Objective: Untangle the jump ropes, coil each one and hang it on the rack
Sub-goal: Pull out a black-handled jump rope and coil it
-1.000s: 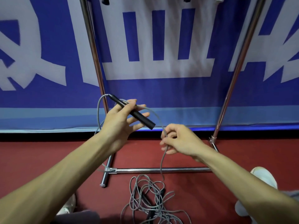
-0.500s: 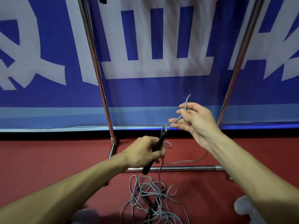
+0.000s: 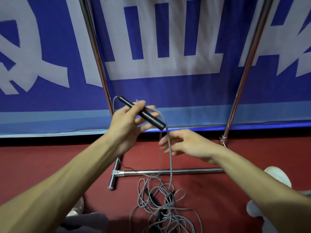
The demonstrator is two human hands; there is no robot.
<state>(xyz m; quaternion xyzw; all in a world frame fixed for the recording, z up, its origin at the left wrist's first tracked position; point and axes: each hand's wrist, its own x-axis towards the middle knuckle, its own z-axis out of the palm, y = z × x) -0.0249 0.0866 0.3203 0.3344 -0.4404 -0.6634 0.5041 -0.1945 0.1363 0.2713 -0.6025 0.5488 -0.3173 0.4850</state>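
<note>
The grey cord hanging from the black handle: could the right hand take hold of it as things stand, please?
Probably yes: the right hand is open right beside the hanging grey cord, fingers spread toward it, with nothing between them.

A sports hall: red court floor (image 3: pixel 235 190), blue banner (image 3: pixel 168 91) (large white lettering), jump ropes (image 3: pixel 161 204).

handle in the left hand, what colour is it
Black handle, with a grey cord running from it; shows best in the head view.

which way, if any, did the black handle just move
Yes, the black handle went up and left: it overlapped the rack's bottom crossbar, and now the left hand holds it well above, beside the left upright.
</note>
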